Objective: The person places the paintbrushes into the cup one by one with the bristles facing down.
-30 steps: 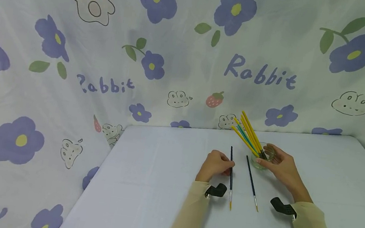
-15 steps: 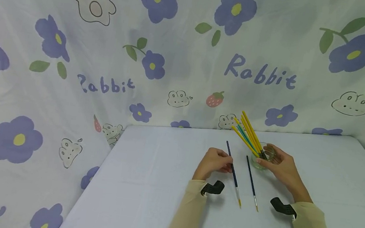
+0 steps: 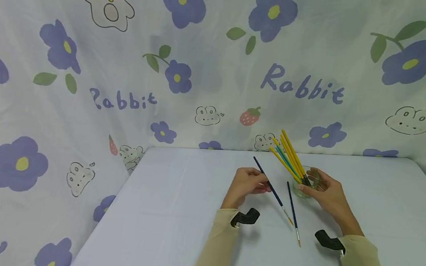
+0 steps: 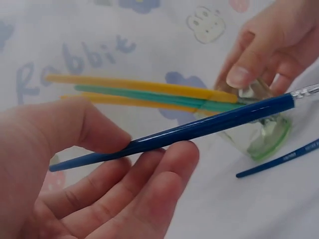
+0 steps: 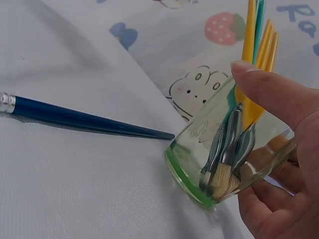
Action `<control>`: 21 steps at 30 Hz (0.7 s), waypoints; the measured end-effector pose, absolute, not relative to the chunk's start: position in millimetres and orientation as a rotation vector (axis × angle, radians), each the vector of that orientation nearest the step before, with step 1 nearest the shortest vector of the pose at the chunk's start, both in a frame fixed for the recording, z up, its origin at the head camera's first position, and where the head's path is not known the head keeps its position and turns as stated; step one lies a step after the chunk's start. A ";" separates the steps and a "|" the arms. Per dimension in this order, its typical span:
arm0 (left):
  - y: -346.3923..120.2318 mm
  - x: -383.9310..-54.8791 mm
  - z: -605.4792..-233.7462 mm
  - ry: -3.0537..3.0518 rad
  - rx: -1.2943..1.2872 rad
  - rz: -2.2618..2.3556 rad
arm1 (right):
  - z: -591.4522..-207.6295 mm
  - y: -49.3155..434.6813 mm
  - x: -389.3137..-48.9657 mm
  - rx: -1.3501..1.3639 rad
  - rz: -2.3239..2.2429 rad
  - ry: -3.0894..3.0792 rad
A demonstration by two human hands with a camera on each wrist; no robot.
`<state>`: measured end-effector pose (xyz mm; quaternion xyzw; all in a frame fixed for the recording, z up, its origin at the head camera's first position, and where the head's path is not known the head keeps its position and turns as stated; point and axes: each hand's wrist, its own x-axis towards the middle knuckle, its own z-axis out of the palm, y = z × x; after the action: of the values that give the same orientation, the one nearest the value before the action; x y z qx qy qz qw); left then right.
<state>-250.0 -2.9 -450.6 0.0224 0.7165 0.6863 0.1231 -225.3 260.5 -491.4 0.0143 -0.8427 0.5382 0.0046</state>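
My left hand [image 3: 245,184] pinches a dark blue paintbrush [image 4: 199,127] between thumb and fingers. The brush slants, its handle end up to the left and its yellowish bristles down to the right. My right hand [image 3: 330,195] grips a clear greenish glass cup [image 5: 192,154], thumb on one side and fingers behind. Leaning left inside the cup are several yellow-handled paintbrushes [image 3: 289,150] and a teal-handled one [image 3: 283,155], bristles down at the base. A second dark blue paintbrush [image 3: 293,208] lies on the table between the hands, its handle end close to the cup.
A white cloth covers the table [image 3: 173,217]. Behind it and along the left hangs a curtain [image 3: 212,74] printed with purple flowers and rabbits. Each sleeve cuff carries a black wrist device [image 3: 247,217].
My left hand has moved a little left and up. The paintbrush in it has swung from nearly upright in view to a slant, bristles toward the right. The right hand and cup stay put.
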 end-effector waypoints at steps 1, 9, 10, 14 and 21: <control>-3.4 -250.1 -449.9 2.084 0.070 2.019 | -491.3 260.4 -225.6 0.046 1.685 -2.639; -3.2 -251.1 -447.0 2.032 0.097 2.139 | -491.5 258.5 -227.4 0.028 1.672 -2.649; -2.8 -251.1 -446.7 2.025 0.102 2.154 | -491.5 258.3 -227.4 0.028 1.670 -2.650; -0.7 -251.2 -445.7 1.999 0.119 2.213 | -492.2 258.0 -227.5 0.025 1.672 -2.644; 2.8 -250.0 -442.5 1.979 0.182 2.272 | -493.5 258.1 -227.6 0.008 1.677 -2.640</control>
<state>-250.0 2.8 -442.5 0.0601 0.6543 0.7513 0.0615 -227.6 258.1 -493.5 0.0025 -0.8441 0.5362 0.0067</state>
